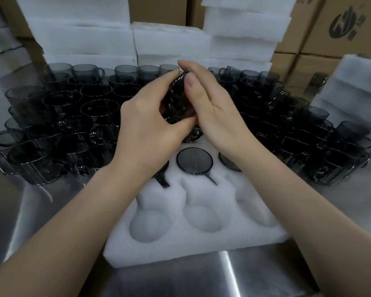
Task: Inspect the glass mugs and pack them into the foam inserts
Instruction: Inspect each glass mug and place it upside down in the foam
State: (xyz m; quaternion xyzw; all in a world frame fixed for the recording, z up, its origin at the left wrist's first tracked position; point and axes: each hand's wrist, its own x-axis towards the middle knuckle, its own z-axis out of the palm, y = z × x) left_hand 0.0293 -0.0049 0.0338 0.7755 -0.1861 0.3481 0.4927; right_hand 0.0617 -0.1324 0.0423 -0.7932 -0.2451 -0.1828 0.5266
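Left grip and right grip curl round one smoked glass mug; the carton carries a dark logo, lettering illegible.

Soft, even light falls from above, leaving only faint shadows, with a white streak of glare on the steel table at 6 o'clock and the foam stacks at 12 o'clock nearly washed out. The dark mugs smear with blur at 3 o'clock. Wide-angle distortion tilts the boxes at 2 o'clock, and the frame's edges lean inward.
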